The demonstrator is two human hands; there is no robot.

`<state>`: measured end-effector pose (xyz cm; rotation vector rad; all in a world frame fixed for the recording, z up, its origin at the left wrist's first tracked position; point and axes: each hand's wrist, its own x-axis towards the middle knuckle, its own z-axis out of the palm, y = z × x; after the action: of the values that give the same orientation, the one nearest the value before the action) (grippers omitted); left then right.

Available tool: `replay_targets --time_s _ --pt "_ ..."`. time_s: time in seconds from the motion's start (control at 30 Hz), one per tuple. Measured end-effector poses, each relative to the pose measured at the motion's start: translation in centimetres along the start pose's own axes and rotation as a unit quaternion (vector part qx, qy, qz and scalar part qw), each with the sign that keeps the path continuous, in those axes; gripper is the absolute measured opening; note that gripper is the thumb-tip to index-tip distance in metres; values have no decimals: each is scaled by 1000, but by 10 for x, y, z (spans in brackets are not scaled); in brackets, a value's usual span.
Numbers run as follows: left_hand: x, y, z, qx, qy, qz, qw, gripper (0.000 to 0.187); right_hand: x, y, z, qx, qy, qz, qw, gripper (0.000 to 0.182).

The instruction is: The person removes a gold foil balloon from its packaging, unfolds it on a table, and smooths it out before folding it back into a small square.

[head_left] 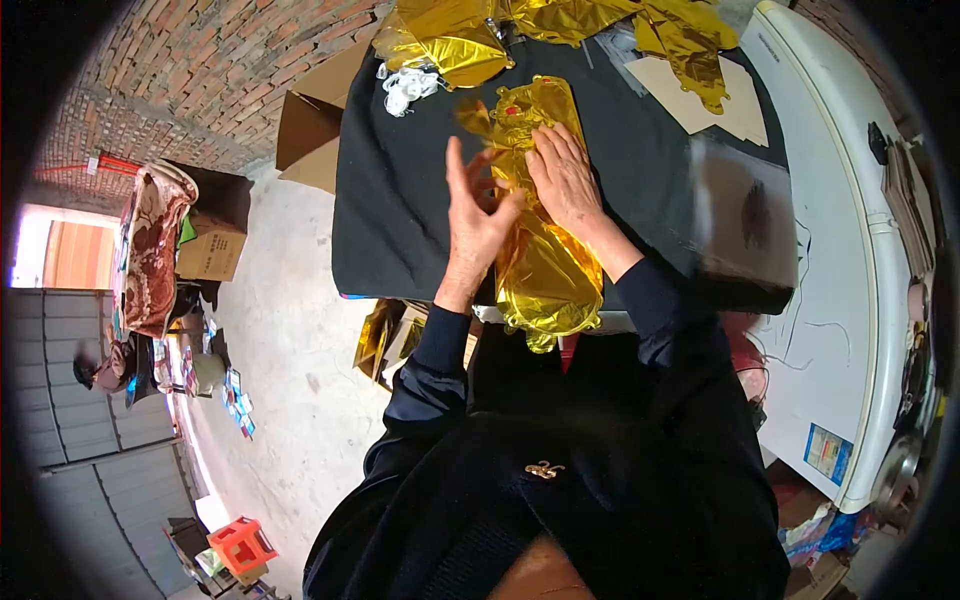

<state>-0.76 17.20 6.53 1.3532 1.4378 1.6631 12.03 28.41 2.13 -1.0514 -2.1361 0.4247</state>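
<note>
A flat, shiny gold foil balloon (pixel 548 275) lies lengthwise on the black cloth, its lower end hanging over the near table edge. My right hand (pixel 567 182) rests flat on its upper part, fingers stretched out. At the balloon's left edge is my left hand (pixel 476 210), thumb and fingers apart, the fingertips overlapping the foil in this view. A blurred gold flap (pixel 473 116) sticks out just above those fingertips. Near the balloon's top end a small red spot shows on the foil.
More gold foil (pixel 455 45) is heaped along the far edge, beside a white string bundle (pixel 408 90). Pale card sheets (pixel 690 95) and a clear plastic packet (pixel 742 215) lie on the black cloth (pixel 400 200). A white fridge (pixel 835 260) borders the right; cardboard boxes (pixel 318 135) stand left.
</note>
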Motion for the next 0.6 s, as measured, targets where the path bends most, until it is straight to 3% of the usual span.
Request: replay_targets --time_s 0.07,0.13,0.2,0.23,0.37,0.5,0.6 --pt "-4 -1 6 -5 -55 -9 998 95 -1 7 3 -36 0 -38 999 49" --pt "-6 -4 7 3 -45 10 999 78 -1 14 0 -139 -26 -107 984 48" --pt "-3 -15 -2 27 -36 12 999 60 0 13 -6 -67 -32 -82 994 47" --pt "-4 -18 -7 23 -22 -29 999 49 1 9 -11 -30 -35 -71 996 47" --pt "-6 -25 -26 180 -17 89 980 50 3 3 -12 124 49 -48 990 43" --pt "-13 -14 -23 235 -68 131 961 54 1 -2 -10 40 53 -15 998 31" --pt "-16 -11 -22 237 -79 135 959 50 3 5 -8 55 38 1 998 27"
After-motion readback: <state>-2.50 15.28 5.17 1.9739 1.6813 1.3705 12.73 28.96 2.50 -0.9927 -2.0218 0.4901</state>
